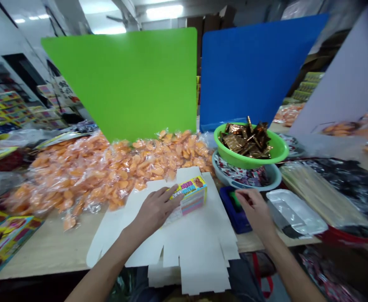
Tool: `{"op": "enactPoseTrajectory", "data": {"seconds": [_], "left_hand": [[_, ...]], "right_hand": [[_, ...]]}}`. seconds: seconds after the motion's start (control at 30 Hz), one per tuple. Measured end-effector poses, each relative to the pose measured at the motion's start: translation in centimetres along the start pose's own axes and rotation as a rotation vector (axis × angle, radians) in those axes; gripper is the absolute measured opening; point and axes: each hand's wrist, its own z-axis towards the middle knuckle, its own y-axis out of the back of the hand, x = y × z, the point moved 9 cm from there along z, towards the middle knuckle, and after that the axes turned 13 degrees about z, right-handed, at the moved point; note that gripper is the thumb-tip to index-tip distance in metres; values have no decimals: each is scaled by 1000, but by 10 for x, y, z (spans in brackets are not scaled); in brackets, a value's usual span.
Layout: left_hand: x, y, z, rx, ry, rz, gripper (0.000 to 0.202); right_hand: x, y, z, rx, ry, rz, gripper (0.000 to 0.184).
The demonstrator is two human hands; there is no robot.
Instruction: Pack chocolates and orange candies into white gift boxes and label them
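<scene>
A small printed box (193, 197), yellow, pink and blue, lies on a stack of flat white cardboard blanks (199, 239). My left hand (159, 205) grips the box's left end, fingers over its top; the thumb is hidden. To the right, my right hand (255, 209) hovers at the edge of a dark blue tray (239, 218) with a green thing (235, 199) in it. The fingers of that hand are curled together, and whatever may be between them cannot be made out.
Wrapped orange pieces (133, 163) are heaped behind the blanks. A green basin (250, 161) of brown-gold packets sits on a grey basin (273, 182) of printed sachets. A clear plastic tray (297, 209) lies right. Green (130, 84) and blue (253, 75) panels stand behind.
</scene>
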Motion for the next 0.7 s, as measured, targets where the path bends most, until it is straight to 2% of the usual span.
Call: {"op": "enactPoseTrajectory", "data": {"seconds": [0.03, 0.1, 0.17, 0.27, 0.4, 0.6, 0.7], "left_hand": [[0, -2, 1, -9, 4, 16, 34], [0, -8, 3, -14, -4, 56, 34], [1, -12, 3, -21, -9, 69, 34], [3, -13, 2, -26, 6, 43, 34], [2, -11, 2, -41, 9, 65, 33], [4, -10, 2, -55, 46, 13, 31], [4, -10, 3, -61, 45, 25, 31]], "right_hand": [[-15, 13, -8, -21, -54, -89, 28], [-42, 26, -26, 12, -143, -220, 30], [-61, 32, -40, 24, -214, -278, 31], [-73, 30, -48, 8, -288, -272, 33], [-76, 22, -46, -14, -371, -72, 34], [-77, 24, -67, -235, -594, 385, 30], [-75, 22, -81, -293, -614, 556, 30]]}}
